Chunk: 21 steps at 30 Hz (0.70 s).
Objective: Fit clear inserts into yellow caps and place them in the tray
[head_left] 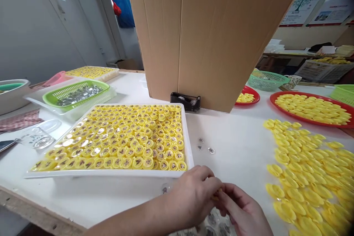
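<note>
Yellow plastic piece (216,194), long axis hidden, pinched by fingers of left hand (192,195) and right hand (240,209).

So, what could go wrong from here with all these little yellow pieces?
The small yellow piece pinched between the left hand and right hand might slip and fall, as it is tiny. The loose clear discs on the white table could get brushed aside by a moving hand. The white tray, packed with yellow pieces, sits close to the table's front edge, so a knock might disturb its rows.
</note>
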{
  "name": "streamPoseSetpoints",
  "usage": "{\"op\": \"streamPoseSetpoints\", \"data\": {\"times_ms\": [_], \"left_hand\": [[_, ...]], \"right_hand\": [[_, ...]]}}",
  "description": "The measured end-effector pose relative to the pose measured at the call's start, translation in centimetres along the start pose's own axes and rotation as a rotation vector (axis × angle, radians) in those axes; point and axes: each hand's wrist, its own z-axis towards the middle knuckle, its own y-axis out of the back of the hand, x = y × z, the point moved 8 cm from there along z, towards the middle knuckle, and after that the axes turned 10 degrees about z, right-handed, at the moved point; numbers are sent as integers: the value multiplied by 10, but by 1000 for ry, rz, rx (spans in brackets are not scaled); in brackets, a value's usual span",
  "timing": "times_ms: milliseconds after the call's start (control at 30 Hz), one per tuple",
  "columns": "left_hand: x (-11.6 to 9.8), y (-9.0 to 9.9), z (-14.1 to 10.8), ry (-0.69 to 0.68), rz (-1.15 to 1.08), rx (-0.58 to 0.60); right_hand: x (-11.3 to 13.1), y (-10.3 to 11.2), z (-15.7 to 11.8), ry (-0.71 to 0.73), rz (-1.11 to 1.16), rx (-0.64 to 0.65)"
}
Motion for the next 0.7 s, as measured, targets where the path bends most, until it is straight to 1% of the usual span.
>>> {"op": "streamPoseSetpoints", "data": {"times_ms": [67, 133, 200, 233, 300, 333, 400, 433, 500, 567, 700], "left_hand": [[14, 12, 5, -8, 82, 28], [43, 31, 12, 54, 188, 26], [84, 55, 20, 191, 316, 4], [108, 67, 23, 283, 383, -7], [151, 87, 28, 402, 459, -35], [170, 94, 30, 456, 491, -49], [200, 101, 33, 530, 548, -64], [211, 102, 33, 554, 575, -66], [224, 99, 34, 569, 617, -62], [230, 94, 33, 572, 649, -59], [235, 90, 31, 606, 695, -50]], "right_hand": [[1, -1, 1, -10, 35, -12], [0, 12, 2, -4, 28, -70], [-1, 33, 2, 23, -22, -149], [-3, 44, 1, 37, -46, -186], [-8, 63, 1, 47, -72, -251], [-11, 71, 1, 50, -74, -278], [-16, 80, 2, 64, -71, -321], [-17, 82, 2, 76, -72, -338], [-17, 83, 2, 99, -82, -358], [-16, 83, 2, 99, -102, -369], [-19, 83, 5, 77, -139, -355]]}}
